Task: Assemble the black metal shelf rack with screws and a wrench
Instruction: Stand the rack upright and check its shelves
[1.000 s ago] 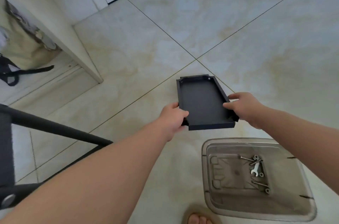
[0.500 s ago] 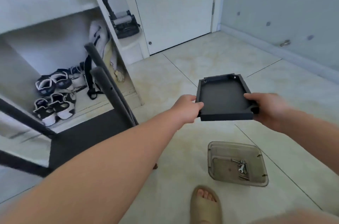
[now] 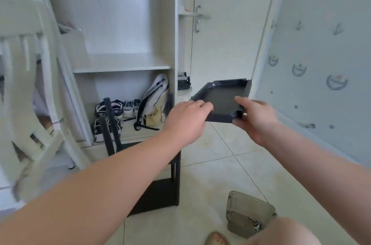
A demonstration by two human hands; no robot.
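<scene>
Both hands hold the flat black metal shelf tray (image 3: 221, 97) in the air, tilted, in front of the white door (image 3: 226, 40). The left hand (image 3: 186, 122) grips its near left edge with curled fingers. The right hand (image 3: 258, 121) pinches the near right corner, thumb on top. The black metal rack frame (image 3: 158, 194) stands lower left. Bare tiled floor (image 3: 210, 148) lies between it and the clear plastic box (image 3: 246, 207) with a small silver wrench (image 3: 257, 227).

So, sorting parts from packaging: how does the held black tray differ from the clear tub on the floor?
The black tray is opaque; the clear tub is see-through. The left hand and right hand hold the black tray up, tilted; the clear tub lies on the floor. The clear tub holds a wrench; the black tray looks empty. Both are shallow rectangles.
</scene>
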